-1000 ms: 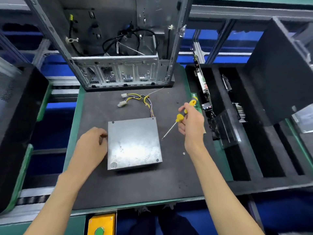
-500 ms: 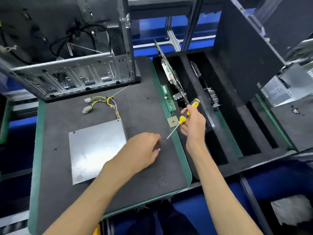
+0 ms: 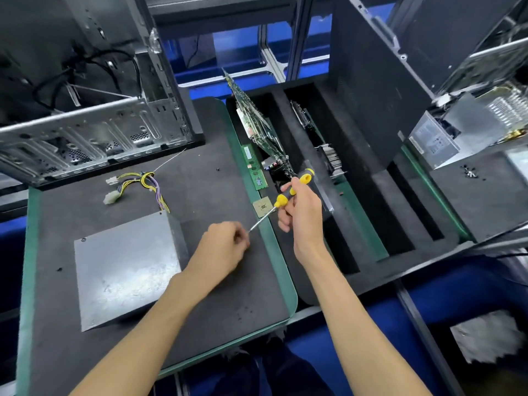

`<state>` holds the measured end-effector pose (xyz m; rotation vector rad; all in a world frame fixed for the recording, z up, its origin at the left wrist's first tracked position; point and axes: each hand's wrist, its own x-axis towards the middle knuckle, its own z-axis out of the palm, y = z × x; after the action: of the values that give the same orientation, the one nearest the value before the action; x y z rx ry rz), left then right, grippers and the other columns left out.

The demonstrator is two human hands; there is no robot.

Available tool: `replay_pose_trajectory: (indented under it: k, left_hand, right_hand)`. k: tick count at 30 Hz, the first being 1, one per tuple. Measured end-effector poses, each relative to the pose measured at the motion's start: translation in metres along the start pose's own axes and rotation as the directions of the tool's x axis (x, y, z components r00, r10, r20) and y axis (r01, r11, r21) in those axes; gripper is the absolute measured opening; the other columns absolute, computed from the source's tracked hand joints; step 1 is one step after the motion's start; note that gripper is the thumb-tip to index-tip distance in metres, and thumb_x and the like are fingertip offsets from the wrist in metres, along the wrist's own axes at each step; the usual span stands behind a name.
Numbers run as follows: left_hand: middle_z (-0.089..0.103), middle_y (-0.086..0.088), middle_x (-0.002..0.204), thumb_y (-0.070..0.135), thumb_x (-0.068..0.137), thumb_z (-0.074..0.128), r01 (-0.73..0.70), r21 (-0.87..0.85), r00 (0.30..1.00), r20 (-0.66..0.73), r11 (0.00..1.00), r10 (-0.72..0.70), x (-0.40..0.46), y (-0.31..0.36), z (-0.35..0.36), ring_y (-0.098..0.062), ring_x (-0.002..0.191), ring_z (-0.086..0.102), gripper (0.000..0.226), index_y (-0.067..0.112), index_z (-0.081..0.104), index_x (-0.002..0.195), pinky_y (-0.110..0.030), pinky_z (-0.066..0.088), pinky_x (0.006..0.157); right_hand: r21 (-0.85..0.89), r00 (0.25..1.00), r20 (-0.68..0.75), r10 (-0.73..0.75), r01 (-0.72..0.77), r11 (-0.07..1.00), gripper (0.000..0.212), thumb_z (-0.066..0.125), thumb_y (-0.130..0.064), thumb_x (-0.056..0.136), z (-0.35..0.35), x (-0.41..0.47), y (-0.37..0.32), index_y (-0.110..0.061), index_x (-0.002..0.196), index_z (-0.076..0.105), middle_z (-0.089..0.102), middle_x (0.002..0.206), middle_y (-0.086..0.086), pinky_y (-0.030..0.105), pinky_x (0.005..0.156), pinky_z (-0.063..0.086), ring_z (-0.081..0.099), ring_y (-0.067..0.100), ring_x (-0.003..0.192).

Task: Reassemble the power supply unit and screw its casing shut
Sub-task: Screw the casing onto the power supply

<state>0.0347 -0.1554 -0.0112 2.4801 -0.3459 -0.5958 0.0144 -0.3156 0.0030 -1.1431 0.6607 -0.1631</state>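
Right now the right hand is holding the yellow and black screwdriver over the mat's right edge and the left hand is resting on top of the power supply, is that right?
Not quite. The left hand is not on the power supply; the head view shows it on the dark mat to the unit's right, fingers curled at the screwdriver's tip. The right hand does hold the yellow and black screwdriver over the mat's right edge.

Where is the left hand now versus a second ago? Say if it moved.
Yes. The left hand left the power supply casing's left edge and crossed to the mat on its right, near the screwdriver tip.
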Motion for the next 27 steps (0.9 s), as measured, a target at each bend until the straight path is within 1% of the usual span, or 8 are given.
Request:
replay_pose_trajectory:
  k: [2, 4, 7, 10, 14, 22, 24, 27]
  left_hand:
    - [0.073, -0.001, 0.072, 0.001, 0.088, 0.071, 0.026, -0.463, 0.997, -0.057, 0.886, -0.059, -0.005, 0.007, -0.01, -0.019, 0.067, 0.07, 0.019, 0.015, 0.07, 0.075, -0.018, 0.053, 0.068]
    - [0.076, -0.012, 0.08, -0.002, 0.087, 0.071, 0.052, -0.847, 0.993, -0.015, 0.529, -0.12, -0.014, 0.012, -0.022, -0.023, 0.074, 0.073, 0.013, 0.008, 0.076, 0.081, -0.025, 0.059, 0.073]
    - [0.075, -0.013, 0.09, 0.007, 0.081, 0.072, 0.111, -0.993, 0.986, 0.107, 0.026, -0.129, -0.026, 0.019, -0.036, -0.021, 0.083, 0.074, 0.012, 0.004, 0.08, 0.088, -0.025, 0.06, 0.077]
    - [0.074, -0.009, 0.089, 0.009, 0.078, 0.071, 0.136, -0.977, 0.979, 0.158, -0.165, -0.126, -0.033, 0.023, -0.042, -0.017, 0.083, 0.073, 0.016, 0.004, 0.081, 0.09, -0.023, 0.059, 0.077]
    - [0.073, -0.009, 0.089, 0.011, 0.08, 0.072, 0.093, -0.977, 0.98, 0.124, -0.192, -0.155, -0.04, 0.021, -0.049, -0.017, 0.084, 0.073, 0.015, 0.003, 0.081, 0.091, -0.023, 0.059, 0.078]
    - [0.074, -0.014, 0.093, 0.012, 0.079, 0.074, -0.082, -0.996, 0.96, -0.067, -0.046, -0.272, -0.058, 0.011, -0.062, -0.023, 0.087, 0.073, 0.018, 0.002, 0.08, 0.093, -0.026, 0.06, 0.08]
    - [0.075, -0.017, 0.092, 0.009, 0.083, 0.073, -0.128, -0.991, 0.939, -0.134, 0.039, -0.318, -0.065, 0.01, -0.066, -0.025, 0.085, 0.074, 0.013, 0.003, 0.081, 0.092, -0.026, 0.06, 0.079]
    - [0.077, -0.017, 0.089, 0.001, 0.09, 0.069, -0.2, -0.931, 0.877, -0.31, 0.306, -0.368, -0.072, 0.006, -0.071, -0.028, 0.082, 0.076, 0.013, 0.008, 0.08, 0.092, -0.023, 0.059, 0.076]
  right_hand:
    - [0.067, 1.0, 0.003, 0.002, -0.002, 0.998, 0.028, 0.044, -0.033, 0.106, 0.001, 0.002, -0.003, -0.012, 0.091, 0.055, 0.038, 0.052, -0.007, 0.024, 0.04, 0.032, 0.036, 0.015, 0.04]
    - [0.174, 1.0, 0.006, 0.029, -0.029, 0.984, 0.029, 0.04, -0.033, 0.11, 0.003, 0.003, -0.007, -0.011, 0.095, 0.054, 0.041, 0.051, -0.008, 0.027, 0.041, 0.041, 0.045, 0.016, 0.041]
    - [0.338, 0.995, 0.06, 0.074, -0.09, 0.937, 0.03, 0.039, -0.034, 0.111, 0.01, 0.0, -0.015, -0.011, 0.098, 0.053, 0.052, 0.058, -0.003, 0.028, 0.044, 0.051, 0.063, 0.022, 0.049]
    - [0.381, 0.989, 0.129, 0.075, -0.119, 0.917, 0.031, 0.039, -0.034, 0.111, 0.018, -0.006, -0.021, -0.009, 0.099, 0.052, 0.057, 0.06, 0.0, 0.029, 0.048, 0.056, 0.069, 0.026, 0.054]
    - [0.331, 0.977, 0.21, 0.036, -0.105, 0.938, 0.032, 0.037, -0.032, 0.112, 0.032, -0.013, -0.025, -0.009, 0.097, 0.052, 0.055, 0.061, 0.0, 0.032, 0.05, 0.058, 0.069, 0.029, 0.054]
    - [0.217, 0.949, 0.296, -0.109, 0.044, 0.975, 0.032, 0.03, -0.03, 0.113, 0.052, -0.018, -0.027, -0.008, 0.102, 0.05, 0.051, 0.061, -0.002, 0.036, 0.055, 0.06, 0.071, 0.034, 0.06]
    - [0.198, 0.936, 0.321, -0.146, 0.084, 0.977, 0.03, 0.031, -0.029, 0.113, 0.058, -0.021, -0.028, -0.008, 0.101, 0.049, 0.048, 0.058, -0.005, 0.038, 0.056, 0.06, 0.071, 0.034, 0.06]
    - [0.172, 0.912, 0.359, -0.2, 0.146, 0.974, 0.026, 0.037, -0.033, 0.103, 0.068, -0.03, -0.032, -0.01, 0.1, 0.049, 0.04, 0.058, -0.006, 0.039, 0.057, 0.06, 0.071, 0.036, 0.06]
